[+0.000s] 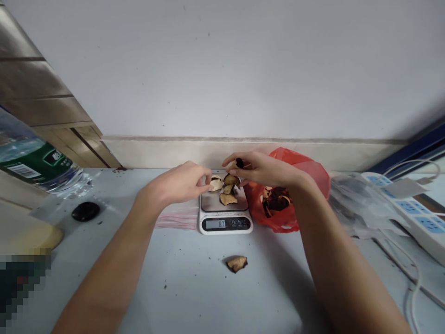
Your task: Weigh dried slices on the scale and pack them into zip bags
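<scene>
A white digital scale (225, 225) lies on the table, its display reading about 8.7. Several dried slices with dark rinds rest on its metal plate, among them a tan slice (228, 199) near the front. My left hand (179, 183) is at the plate's left edge, fingertips pinched at the rim of a pale dried slice (216, 184). Above the plate's back right, my right hand (262, 168) has its thumb and fingers closed around a small dark dried piece (239, 163). Beside the scale, an open red plastic bag (278, 226) contains more dried slices, partly hidden by my right wrist.
One loose slice (237, 264) lies in front of the scale. Clear zip bags (177, 220) lie left of it. Farther left are a black oval object (85, 211) and a water bottle (38, 160). Clear plastic (354, 204), a power strip (413, 213) and cables are at right.
</scene>
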Demonstrator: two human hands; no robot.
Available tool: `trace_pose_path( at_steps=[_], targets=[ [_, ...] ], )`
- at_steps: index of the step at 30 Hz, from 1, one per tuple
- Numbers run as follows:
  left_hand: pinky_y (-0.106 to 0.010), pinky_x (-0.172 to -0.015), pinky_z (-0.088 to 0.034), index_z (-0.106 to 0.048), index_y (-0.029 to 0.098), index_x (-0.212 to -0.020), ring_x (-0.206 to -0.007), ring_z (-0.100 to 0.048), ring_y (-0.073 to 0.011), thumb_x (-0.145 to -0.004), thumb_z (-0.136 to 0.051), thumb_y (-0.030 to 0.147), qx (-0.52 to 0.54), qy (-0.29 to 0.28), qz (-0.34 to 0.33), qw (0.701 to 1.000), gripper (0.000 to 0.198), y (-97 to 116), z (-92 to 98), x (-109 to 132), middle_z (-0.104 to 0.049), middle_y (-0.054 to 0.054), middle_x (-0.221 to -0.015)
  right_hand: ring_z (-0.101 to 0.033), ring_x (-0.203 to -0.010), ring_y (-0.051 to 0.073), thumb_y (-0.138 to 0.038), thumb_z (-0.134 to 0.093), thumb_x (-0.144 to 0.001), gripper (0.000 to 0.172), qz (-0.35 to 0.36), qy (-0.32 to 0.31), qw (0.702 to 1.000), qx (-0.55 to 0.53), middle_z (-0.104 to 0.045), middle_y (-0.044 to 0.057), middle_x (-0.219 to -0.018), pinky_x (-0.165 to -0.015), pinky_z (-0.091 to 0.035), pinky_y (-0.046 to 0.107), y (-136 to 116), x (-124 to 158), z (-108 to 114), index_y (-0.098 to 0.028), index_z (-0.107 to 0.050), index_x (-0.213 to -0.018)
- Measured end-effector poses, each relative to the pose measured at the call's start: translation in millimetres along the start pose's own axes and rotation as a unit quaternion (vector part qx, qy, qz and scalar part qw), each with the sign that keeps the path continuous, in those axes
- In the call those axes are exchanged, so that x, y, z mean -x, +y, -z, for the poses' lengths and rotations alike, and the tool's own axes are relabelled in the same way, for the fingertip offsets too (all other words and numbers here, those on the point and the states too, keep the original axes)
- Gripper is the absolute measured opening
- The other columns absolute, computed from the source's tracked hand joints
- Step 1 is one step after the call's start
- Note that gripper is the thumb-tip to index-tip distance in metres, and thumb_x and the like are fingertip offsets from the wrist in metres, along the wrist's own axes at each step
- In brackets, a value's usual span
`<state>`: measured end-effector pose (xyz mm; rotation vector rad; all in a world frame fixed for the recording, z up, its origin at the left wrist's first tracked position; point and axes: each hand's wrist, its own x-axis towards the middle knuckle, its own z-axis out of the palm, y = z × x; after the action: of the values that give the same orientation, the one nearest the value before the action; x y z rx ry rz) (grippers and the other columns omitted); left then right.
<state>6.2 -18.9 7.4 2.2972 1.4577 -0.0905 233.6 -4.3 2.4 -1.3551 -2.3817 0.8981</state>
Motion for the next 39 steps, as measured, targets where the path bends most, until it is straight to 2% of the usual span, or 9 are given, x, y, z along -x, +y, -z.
trace_pose_path(
  at_steps=[11,18,21,23,26,29,35,37,39],
  targets=[
    [-0.03,-0.062,-0.042,-0.07,0.022,-0.09,-0.069,-0.062,-0.0199,-0.092,-0.051,0.036,-0.007,0.01,-0.009,1.0,0.024,6.9,2.5,4.5,-0.073,-0.005,-0.085,-0.064,-0.086,0.019,-0.036,-0.055,-0.099,0.036,-0.031,-0.019,0.999,-0.017,-0.07,0.006,-0.1,-0.076,-0.051,0.031,8.7,-0.9,-3.2,-0.017,-0.067,-0.126],
    [-0.03,-0.059,-0.037,-0.064,0.022,-0.08,-0.063,-0.055,-0.017,-0.089,-0.055,0.031,0.0,0.004,-0.069,0.998,0.015,14.6,-5.5,5.2,-0.065,-0.001,-0.076,-0.062,-0.078,0.017,-0.032,-0.055,-0.096,0.033,-0.029,0.024,0.999,-0.023,-0.067,0.004,-0.092,-0.07,-0.05,0.03,6.9,2.9,4.6,-0.017,-0.069,-0.123],
    [-0.03,-0.062,-0.039,-0.064,0.023,-0.086,-0.075,-0.06,-0.0197,-0.088,-0.065,0.038,0.004,0.011,-0.096,0.995,0.015,25.7,-16.9,0.2,-0.064,-0.002,-0.089,-0.064,-0.082,0.018,-0.031,-0.056,-0.095,0.025,-0.011,0.03,0.999,-0.006,-0.07,0.003,-0.09,-0.073,-0.05,0.03,3.7,11.2,12.8,-0.019,-0.072,-0.11],
    [-0.031,-0.07,-0.044,-0.067,0.024,-0.102,-0.092,-0.063,-0.0243,-0.083,-0.075,0.042,0.009,0.033,-0.12,0.992,0.027,31.6,-25.6,-4.8,-0.064,-0.004,-0.106,-0.066,-0.084,0.019,-0.031,-0.056,-0.094,0.023,-0.007,0.028,1.0,0.005,-0.072,0.003,-0.09,-0.075,-0.05,0.031,2.7,17.7,18.1,-0.02,-0.073,-0.105],
    [-0.033,-0.081,-0.048,-0.069,0.025,-0.109,-0.104,-0.061,-0.0271,-0.085,-0.076,0.038,0.005,0.039,-0.152,0.988,0.029,34.0,-34.4,-11.6,-0.059,-0.006,-0.116,-0.067,-0.087,0.021,-0.031,-0.058,-0.091,0.022,-0.031,0.034,0.998,0.034,-0.075,0.004,-0.094,-0.077,-0.05,0.031,2.7,26.8,24.5,-0.021,-0.073,-0.102],
    [-0.032,-0.082,-0.047,-0.069,0.022,-0.096,-0.098,-0.06,-0.0236,-0.091,-0.066,0.028,0.008,0.041,-0.146,0.988,0.008,29.5,-34.8,-14.7,-0.056,-0.005,-0.11,-0.067,-0.087,0.022,-0.032,-0.058,-0.091,0.023,-0.062,0.043,0.996,0.049,-0.075,0.005,-0.095,-0.077,-0.05,0.032,2.8,33.9,29.3,-0.021,-0.074,-0.104],
    [-0.029,-0.073,-0.045,-0.068,0.022,-0.098,-0.084,-0.059,-0.0187,-0.092,-0.066,0.034,0.045,0.052,-0.14,0.988,0.014,24.7,-22.0,-10.6,-0.056,-0.004,-0.106,-0.067,-0.087,0.022,-0.036,-0.058,-0.091,0.027,-0.091,0.044,0.993,0.057,-0.076,0.006,-0.099,-0.077,-0.05,0.032,4.4,42.9,37.7,-0.021,-0.074,-0.108],
    [-0.029,-0.069,-0.043,-0.068,0.021,-0.092,-0.083,-0.06,-0.0191,-0.092,-0.062,0.029,0.04,0.03,-0.15,0.987,0.009,29.5,-20.4,-7.4,-0.06,-0.003,-0.098,-0.068,-0.089,0.022,-0.033,-0.059,-0.089,0.024,-0.089,0.029,0.993,0.065,-0.077,0.006,-0.101,-0.078,-0.051,0.031,7.0,44.4,39.8,-0.022,-0.074,-0.103],
    [-0.029,-0.064,-0.041,-0.062,0.021,-0.079,-0.077,-0.06,-0.0186,-0.09,-0.06,0.023,0.023,-0.033,-0.159,0.986,0.012,37.7,-22.5,-3.8,-0.062,-0.001,-0.084,-0.068,-0.089,0.023,-0.033,-0.059,-0.088,0.022,-0.087,0.01,0.993,0.078,-0.077,0.006,-0.1,-0.077,-0.051,0.031,10.5,45.1,41.3,-0.022,-0.075,-0.097]
  ],
)
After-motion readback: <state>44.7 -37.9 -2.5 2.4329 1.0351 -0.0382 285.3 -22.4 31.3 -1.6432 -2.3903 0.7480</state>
